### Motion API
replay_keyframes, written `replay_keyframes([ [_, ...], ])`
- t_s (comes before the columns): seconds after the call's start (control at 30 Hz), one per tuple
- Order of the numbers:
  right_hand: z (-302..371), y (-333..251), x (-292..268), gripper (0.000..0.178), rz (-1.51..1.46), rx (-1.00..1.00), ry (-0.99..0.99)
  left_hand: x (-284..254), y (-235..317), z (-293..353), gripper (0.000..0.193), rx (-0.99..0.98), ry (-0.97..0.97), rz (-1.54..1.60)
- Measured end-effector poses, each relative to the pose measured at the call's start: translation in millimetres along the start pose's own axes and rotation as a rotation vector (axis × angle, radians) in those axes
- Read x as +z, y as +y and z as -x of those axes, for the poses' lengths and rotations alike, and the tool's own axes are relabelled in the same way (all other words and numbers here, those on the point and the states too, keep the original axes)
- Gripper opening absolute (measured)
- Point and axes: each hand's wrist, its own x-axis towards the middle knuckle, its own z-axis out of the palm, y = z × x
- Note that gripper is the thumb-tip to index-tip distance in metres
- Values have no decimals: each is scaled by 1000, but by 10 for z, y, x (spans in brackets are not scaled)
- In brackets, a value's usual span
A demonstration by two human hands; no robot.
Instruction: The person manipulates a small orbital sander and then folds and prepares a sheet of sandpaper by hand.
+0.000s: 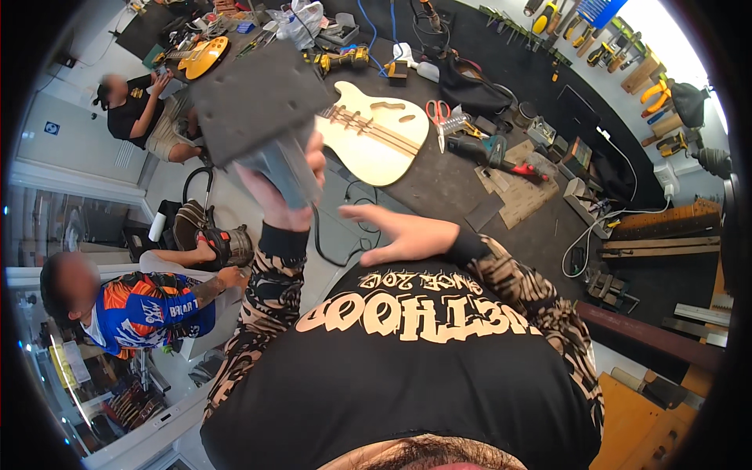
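Note:
My left hand (pixel 274 188) is closed around the grey body of a sheet sander (pixel 262 102). Its square black pad is turned up toward me and shows a few small dents. A black cord (pixel 319 243) hangs down near that hand. My right hand (pixel 403 235) is in front of my chest, fingers stretched apart and holding nothing. Beyond both hands, a pale wooden guitar body (pixel 384 141) with dark stripes lies on the dark workbench (pixel 439 184). The sander is nearer to me than the guitar body, in the air.
Red-handled scissors (pixel 439 111), a teal cordless power tool (pixel 482 150) and a brown board (pixel 521 192) lie right of the guitar body. Hand tools hang on the wall (pixel 619 47). At left, one person (pixel 145 117) sits near a yellow guitar (pixel 205 59); another (pixel 149 305) sits closer.

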Motion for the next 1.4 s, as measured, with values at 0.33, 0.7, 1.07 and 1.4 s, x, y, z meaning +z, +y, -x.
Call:
replay_keyframes([
  [0.33,219,1465,184,26,109,235,-40,585,1444,203,102,393,-183,-108],
  [0.7,1729,2559,357,38,319,810,102,-260,1577,797,52,330,-167,-100],
  [1.07,1823,2187,-84,29,273,647,616,-655,595,545,42,-117,-271,-285],
  [1.4,1816,1924,-346,38,115,594,864,-1041,303,641,57,-103,-202,-222],
])
